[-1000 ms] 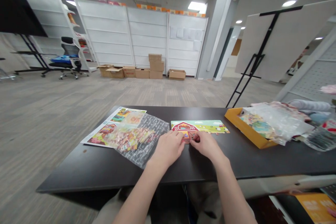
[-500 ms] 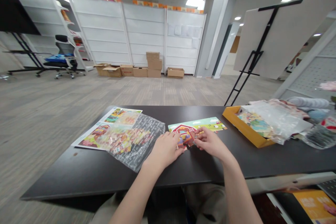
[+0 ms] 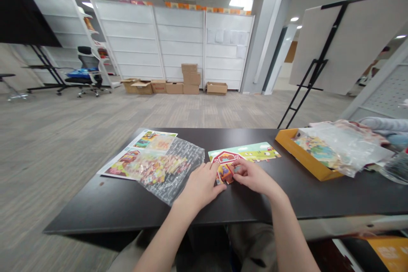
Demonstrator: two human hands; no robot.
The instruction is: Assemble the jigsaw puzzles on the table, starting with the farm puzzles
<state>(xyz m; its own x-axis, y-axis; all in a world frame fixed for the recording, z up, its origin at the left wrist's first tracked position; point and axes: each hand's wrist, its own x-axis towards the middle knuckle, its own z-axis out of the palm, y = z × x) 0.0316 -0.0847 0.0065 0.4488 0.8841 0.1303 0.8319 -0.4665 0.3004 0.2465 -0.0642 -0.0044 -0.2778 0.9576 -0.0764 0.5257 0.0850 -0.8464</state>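
Note:
A partly assembled jigsaw puzzle [image 3: 255, 151] with a red barn and a green field lies on the black table [image 3: 127, 208]. My left hand [image 3: 204, 182] rests flat on the puzzle's left side, fingers stretched out and thumb apart. At the barn's right side, my right hand [image 3: 253, 175] pinches a small puzzle piece [image 3: 237, 168], mostly hidden by the fingers, against the assembled part. Left of my left hand, a clear plastic bag [image 3: 188, 170] with loose puzzle pieces [image 3: 164, 168] overlaps a printed picture sheet [image 3: 123, 163].
A yellow box [image 3: 299, 159] holding puzzle pieces and clear plastic wrapping [image 3: 347, 146] stands at the table's right. Folded cloths lie behind it. Beyond the table are a board on a black stand [image 3: 315, 68], cardboard boxes [image 3: 191, 78] and an office chair [image 3: 86, 72].
My right hand has shifted slightly left and closer to my left hand, over the barn. The left hand stays on the puzzle. The whole view has shifted a little.

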